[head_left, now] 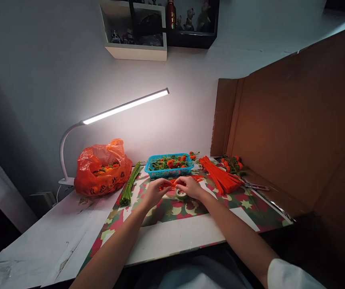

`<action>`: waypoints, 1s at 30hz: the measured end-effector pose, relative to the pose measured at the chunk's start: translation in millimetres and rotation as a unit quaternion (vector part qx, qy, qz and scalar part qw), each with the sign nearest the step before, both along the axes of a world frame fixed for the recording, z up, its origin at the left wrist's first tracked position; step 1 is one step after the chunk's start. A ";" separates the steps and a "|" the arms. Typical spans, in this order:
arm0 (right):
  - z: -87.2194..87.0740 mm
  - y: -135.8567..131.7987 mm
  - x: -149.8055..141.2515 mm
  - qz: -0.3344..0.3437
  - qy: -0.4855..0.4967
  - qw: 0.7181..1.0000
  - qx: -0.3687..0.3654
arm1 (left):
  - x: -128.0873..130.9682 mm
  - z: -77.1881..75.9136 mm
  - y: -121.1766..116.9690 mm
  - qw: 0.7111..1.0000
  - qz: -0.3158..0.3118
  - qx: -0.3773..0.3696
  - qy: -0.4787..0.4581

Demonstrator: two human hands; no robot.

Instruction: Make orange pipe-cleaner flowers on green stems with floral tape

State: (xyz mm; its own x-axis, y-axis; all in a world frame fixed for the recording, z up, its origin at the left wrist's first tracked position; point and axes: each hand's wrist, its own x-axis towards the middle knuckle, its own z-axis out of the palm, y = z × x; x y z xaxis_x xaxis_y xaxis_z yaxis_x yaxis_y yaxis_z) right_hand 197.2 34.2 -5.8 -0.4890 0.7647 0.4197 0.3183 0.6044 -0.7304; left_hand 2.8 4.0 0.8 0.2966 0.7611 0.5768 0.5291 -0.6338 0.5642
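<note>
With twelve o'clock pointing away from the person, a slender orange-red strip (173,185) lies directly at the fingertips, its long axis running from nine to three o'clock between the hands. The left hand (155,192) pinches it from the nine o'clock side and the right hand (191,187) from the three, thumbs against fingers, neither hand nearer; whether it is one strand or several I cannot tell. A small pale-green ring-shaped roll of tape (181,196) sits at five o'clock, just beside the right hand. At twelve, beyond the hands, a turquoise openwork plastic basket (166,173) holds orange pompom-like flowers (170,163) on green stems. At ten, a crinkled orange plastic bag (84,172) stands open on the white desk (70,224), yellow and orange blooms (106,168) showing inside. A bundle of thin green stems (129,186) lies at nine, a fanned bundle of orange-red stems (220,176) at two.
</note>
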 end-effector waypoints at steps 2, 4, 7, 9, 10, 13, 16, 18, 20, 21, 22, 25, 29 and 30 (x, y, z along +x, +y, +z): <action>-1.5 1.5 -0.9 0.012 0.041 0.999 -0.031 | 0.2 1.2 -0.3 1.000 -0.004 0.021 0.016; -2.1 1.8 -1.6 0.012 0.060 0.997 -0.037 | 0.4 2.3 -0.5 0.999 -0.007 0.041 0.035; -1.0 -0.5 -2.3 0.011 0.065 0.997 -0.029 | 0.5 2.9 -0.9 0.997 -0.008 0.059 0.057; 0.6 -2.9 -2.5 0.018 0.061 0.998 -0.026 | 0.7 2.5 -1.3 0.996 -0.010 0.060 0.067; 1.3 -4.0 -2.6 0.019 0.057 0.998 -0.020 | 1.0 2.0 -1.5 0.996 -0.011 0.058 0.069; 3.1 -6.3 -2.6 0.013 0.040 0.999 0.017 | 2.1 -0.4 -1.2 0.998 -0.018 0.033 0.041; 4.1 -7.5 -4.1 0.009 0.047 0.998 0.035 | 2.8 -2.8 1.3 0.995 -0.027 -0.043 -0.082; 4.8 -8.8 -6.5 0.006 0.074 0.997 0.024 | 3.0 -3.1 3.1 0.975 -0.032 -0.107 -0.191; 5.4 -10.9 -9.7 -0.006 0.109 0.994 -0.003 | 3.7 -2.4 3.8 0.954 -0.039 -0.153 -0.255; 5.5 -12.2 -11.4 -0.011 0.123 0.992 -0.017 | 4.4 -2.1 3.6 0.949 -0.045 -0.168 -0.262; 5.4 -13.6 -13.0 -0.014 0.136 0.990 -0.031 | 5.4 -2.0 3.1 0.948 -0.055 -0.182 -0.256; 3.7 -16.6 -17.1 -0.003 0.167 0.984 -0.063 | 9.5 -3.8 1.0 0.948 -0.082 -0.218 -0.218; -2.1 -14.9 -20.5 0.008 0.192 0.976 -0.100 | 13.3 -7.7 0.2 0.943 -0.078 -0.236 -0.220; -3.7 -13.4 -21.0 0.009 0.195 0.975 -0.107 | 13.5 -8.3 0.4 0.941 -0.079 -0.239 -0.225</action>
